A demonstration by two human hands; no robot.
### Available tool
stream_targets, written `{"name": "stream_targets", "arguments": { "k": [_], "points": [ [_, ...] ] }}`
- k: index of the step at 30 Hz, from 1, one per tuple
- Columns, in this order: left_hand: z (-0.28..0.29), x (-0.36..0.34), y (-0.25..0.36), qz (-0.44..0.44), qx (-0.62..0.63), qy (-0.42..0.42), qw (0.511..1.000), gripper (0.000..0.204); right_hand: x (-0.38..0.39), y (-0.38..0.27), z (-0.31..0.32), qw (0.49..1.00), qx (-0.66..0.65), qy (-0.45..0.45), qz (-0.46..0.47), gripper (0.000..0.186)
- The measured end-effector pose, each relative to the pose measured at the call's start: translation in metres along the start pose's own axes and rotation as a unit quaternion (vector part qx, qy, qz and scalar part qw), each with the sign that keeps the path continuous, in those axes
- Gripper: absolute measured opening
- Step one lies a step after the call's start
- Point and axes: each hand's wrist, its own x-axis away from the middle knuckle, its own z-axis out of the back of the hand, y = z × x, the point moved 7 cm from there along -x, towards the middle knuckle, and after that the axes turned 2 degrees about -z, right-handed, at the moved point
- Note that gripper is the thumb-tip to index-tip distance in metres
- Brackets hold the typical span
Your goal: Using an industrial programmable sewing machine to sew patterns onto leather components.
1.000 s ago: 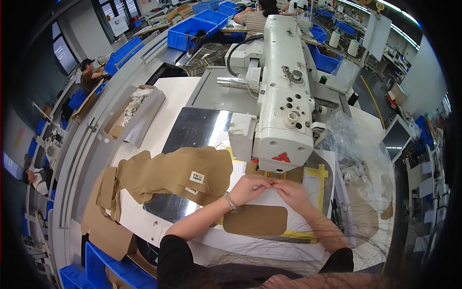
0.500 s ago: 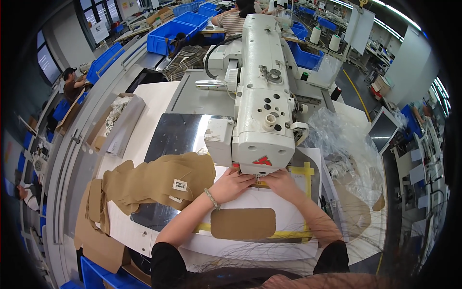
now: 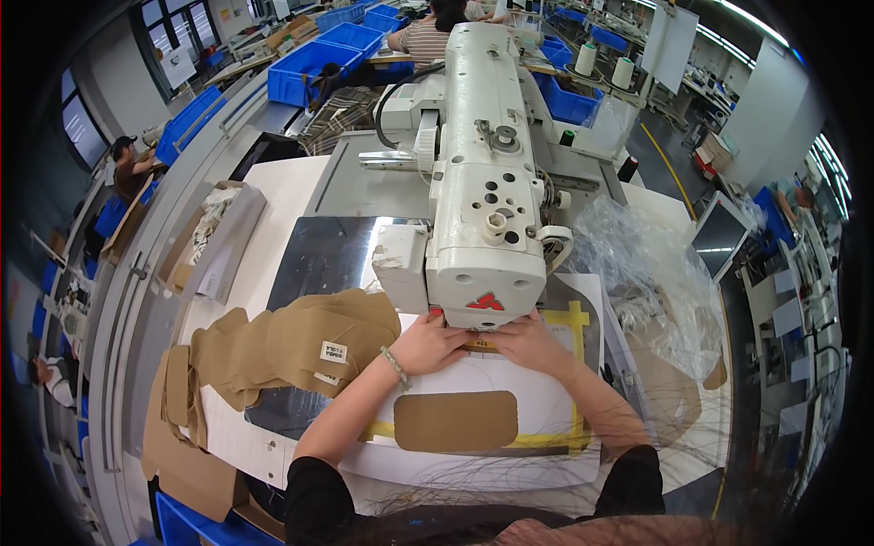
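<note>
My left hand (image 3: pixel 430 346) and my right hand (image 3: pixel 530 346) rest just below the head of a white sewing machine (image 3: pixel 484 264), at a narrow yellow-marked piece (image 3: pixel 486 346). Both have fingers stretched inward, with some tips hidden by the machine. A brown rounded-corner rectangle (image 3: pixel 455 420) lies nearer me on white paper (image 3: pixel 537 400) edged with yellow tape (image 3: pixel 575 382). Left of my left hand is a pile of brown cut pieces (image 3: pixel 282 341) with small white labels (image 3: pixel 333 352), partly over a shiny metal plate (image 3: pixel 314 259).
A grey box (image 3: pixel 223 268) and cardboard (image 3: pixel 191 473) sit at left. Crumpled clear plastic (image 3: pixel 642 273) and a monitor (image 3: pixel 716 235) are at right. Blue bins (image 3: pixel 309 73), thread cones (image 3: pixel 624 73) and co-workers (image 3: pixel 132 173) are farther back; another blue bin (image 3: pixel 196 519) is at lower left.
Both hands have moved forward and apart, from fingertips joined in front of the machine head to under its front edge. The view has shifted, so the machine appears farther left.
</note>
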Motion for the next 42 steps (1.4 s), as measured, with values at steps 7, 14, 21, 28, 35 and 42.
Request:
{"name": "stream_targets", "arguments": {
  "k": [7,14,21,28,35,42],
  "points": [
    [0.002,0.004,0.002,-0.025,-0.034,0.023,0.999,0.037,0.013,0.005,-0.007,0.996,-0.085,-0.025,0.016,0.03],
    [0.012,0.018,-0.001,-0.008,-0.053,0.014,0.998,0.038,0.009,0.011,-0.004,0.994,-0.099,-0.028,0.027,0.037],
    [0.013,0.02,0.0,-0.004,-0.064,0.019,0.998,0.038,0.008,0.011,-0.008,0.994,-0.096,-0.053,0.012,0.034],
    [0.015,0.019,0.006,-0.004,-0.086,0.014,0.996,0.035,0.012,0.008,-0.01,0.998,-0.058,-0.034,0.013,0.033],
    [0.018,0.017,0.007,-0.012,-0.093,0.013,0.996,0.034,0.018,0.008,-0.012,0.999,-0.049,-0.021,-0.002,0.036],
    [0.023,0.02,0.002,0.003,-0.096,0.008,0.995,0.033,0.02,0.009,-0.012,0.999,-0.04,-0.022,0.009,0.041]
  ]
}}
